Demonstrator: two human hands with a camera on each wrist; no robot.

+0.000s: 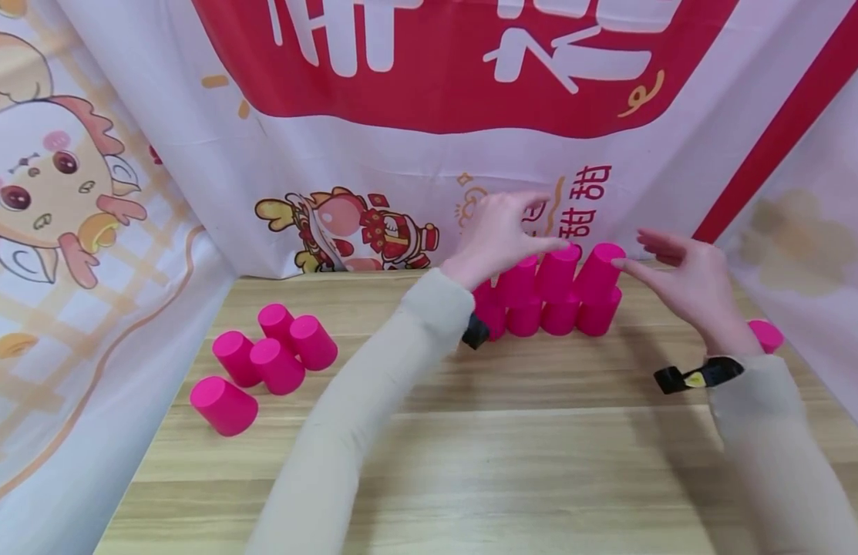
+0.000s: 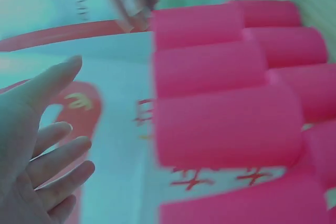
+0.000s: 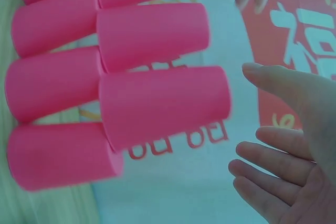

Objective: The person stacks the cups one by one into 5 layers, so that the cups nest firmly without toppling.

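- Fingers, left hand [image 1: 501, 231]: straight and loosely spread, holding nothing; fingertips hover at the top of the middle upper cup [image 1: 557, 271], contact not certain from the head view; the left wrist view shows the hand clear of the cups.
- Fingers, right hand [image 1: 685, 274]: extended and relaxed, gripping nothing; index tip at or just touching the side of the right upper cup [image 1: 599, 267]; the right wrist view shows a gap between palm and cup.
- Cup stack [image 1: 550, 297]: pink cups, mouth down, in two tiers at the far edge of the wooden table [image 1: 470, 447], against the printed cloth backdrop [image 1: 429, 154]; four in the lower row so far as visible, three above, each upper cup bridging two below; the right upper cup appears tilted.
- Loose cups [image 1: 269, 362]: five, well apart to the left, at least one on its side; one more [image 1: 766, 334] behind the right wrist.
- Handling judgement: steady the tilted cup with light fingertip pressure from both sides; seat it squarely over the seam of the two cups beneath; avoid pushing toward the backdrop, since the rows would likely slide; withdraw the hands slowly and straight outward.
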